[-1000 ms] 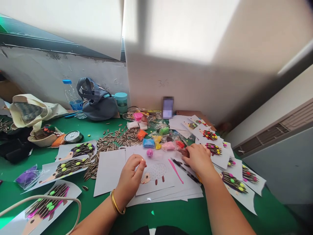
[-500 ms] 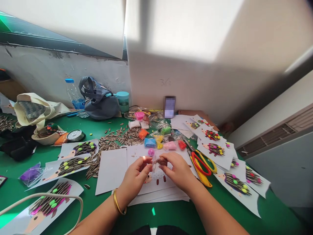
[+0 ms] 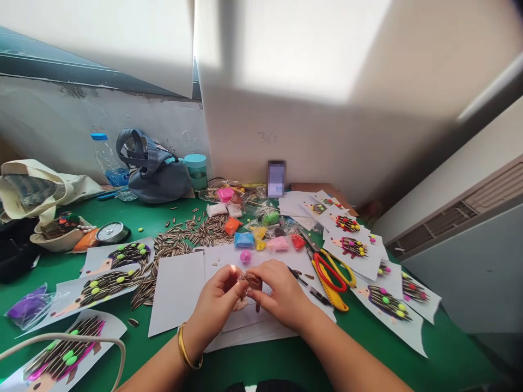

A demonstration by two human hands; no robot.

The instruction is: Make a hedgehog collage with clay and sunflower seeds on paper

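My left hand (image 3: pixel 223 294) and my right hand (image 3: pixel 275 288) meet over the white papers at the middle of the table. Between their fingertips is a small brown packet (image 3: pixel 252 281) in clear wrapping, pinched from both sides. Below them lies a sheet with a hedgehog drawing, mostly hidden by my hands. A purple clay ball (image 3: pixel 245 257) sits on the paper just beyond my fingers. Blue (image 3: pixel 244 240), pink (image 3: pixel 278 243) and red (image 3: pixel 298 242) clay packets lie behind it. A black pen (image 3: pixel 314 293) rests to the right of my right hand.
Sunflower seeds (image 3: pixel 174 239) are heaped at the back left. Red-handled scissors (image 3: pixel 329 272) and a yellow cutter (image 3: pixel 337 299) lie at right. Seed-covered hedgehog pictures (image 3: pixel 388 305) flank both sides. A phone (image 3: pixel 276 179), bag (image 3: pixel 159 179) and bottle (image 3: pixel 116 174) stand behind; a cable (image 3: pixel 81 337) crosses lower left.
The view has shifted slightly right. My hands have drawn closer together and lower around the brown packet. The black pen beside my right hand now shows.
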